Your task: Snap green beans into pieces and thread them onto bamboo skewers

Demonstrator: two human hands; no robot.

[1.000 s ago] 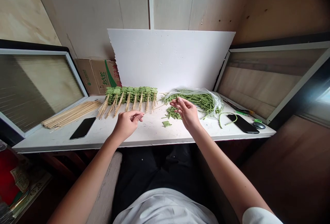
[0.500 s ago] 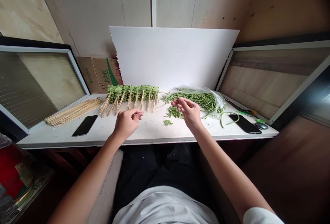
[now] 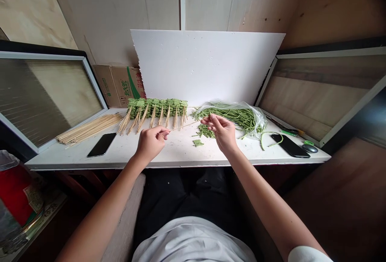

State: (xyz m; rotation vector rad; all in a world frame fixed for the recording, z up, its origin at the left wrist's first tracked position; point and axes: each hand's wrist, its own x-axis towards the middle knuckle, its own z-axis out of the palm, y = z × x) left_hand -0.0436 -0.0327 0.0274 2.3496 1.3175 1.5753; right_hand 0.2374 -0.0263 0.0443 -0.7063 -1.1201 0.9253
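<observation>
A thin bamboo skewer [image 3: 189,124] stretches between my two hands above the white table. My left hand [image 3: 150,142] is closed on its left end, with the fingers curled in. At the other end, the thumb and forefinger of my right hand [image 3: 222,132] pinch the skewer near its tip; whether a bean piece is also between them I cannot make out. Cut green bean pieces [image 3: 205,131] lie just beside and partly behind my right hand. A small row of bean pieces [image 3: 198,143] sits nearer the front. Stacked bean skewers [image 3: 157,108] lie behind my left hand, sticks pointing toward me.
Loose skewers [image 3: 90,128] lie in a pile at the left, by a phone [image 3: 101,145]. Long beans [image 3: 238,117] spill from a clear plastic bag [image 3: 259,120]. Another phone [image 3: 290,145] and a mouse [image 3: 310,148] are at the right. A white board [image 3: 208,67] stands behind.
The view has shifted slightly, so the table appears a little further right. Both hands keep their hold on the skewer, in nearly the same pose.
</observation>
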